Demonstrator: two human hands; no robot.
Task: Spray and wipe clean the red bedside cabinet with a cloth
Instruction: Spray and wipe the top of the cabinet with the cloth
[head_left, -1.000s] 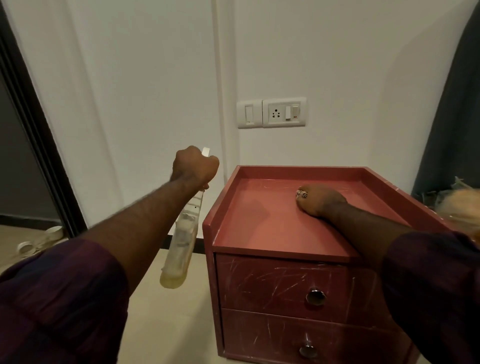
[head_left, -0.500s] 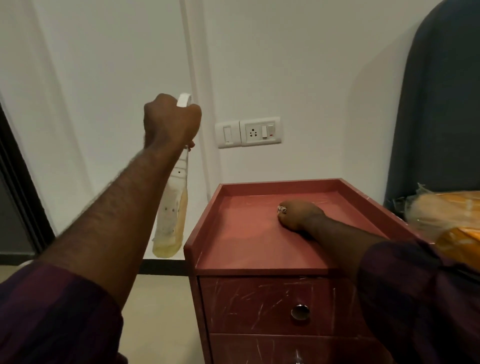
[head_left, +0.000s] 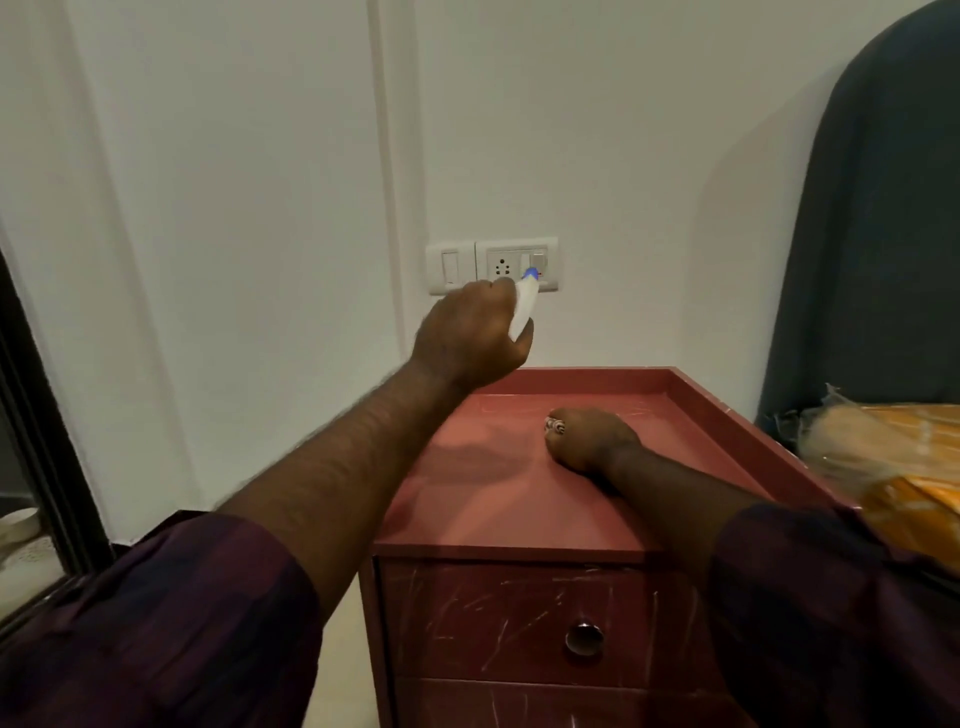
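Observation:
The red bedside cabinet (head_left: 519, 519) stands against the white wall; it has a raised rim and scratched drawer fronts. My left hand (head_left: 470, 338) hovers above its back left corner and grips the spray bottle (head_left: 524, 304). Only the bottle's white head and blue nozzle show; the body is hidden behind my hand and forearm. My right hand (head_left: 592, 439) rests on the middle of the cabinet top with its fingers curled. A small striped bit of cloth (head_left: 556, 426) peeks out at the fingertips.
A switch and socket plate (head_left: 501, 265) sits on the wall just behind the nozzle. A dark blue headboard (head_left: 872, 208) and an orange bundle wrapped in plastic (head_left: 893, 457) are close on the right. A dark door frame (head_left: 31, 415) stands at the left. The top drawer has a round metal knob (head_left: 584, 639).
My left hand has swung the spray bottle from beside the cabinet's left side to above its back left corner. The right hand has stayed on the top.

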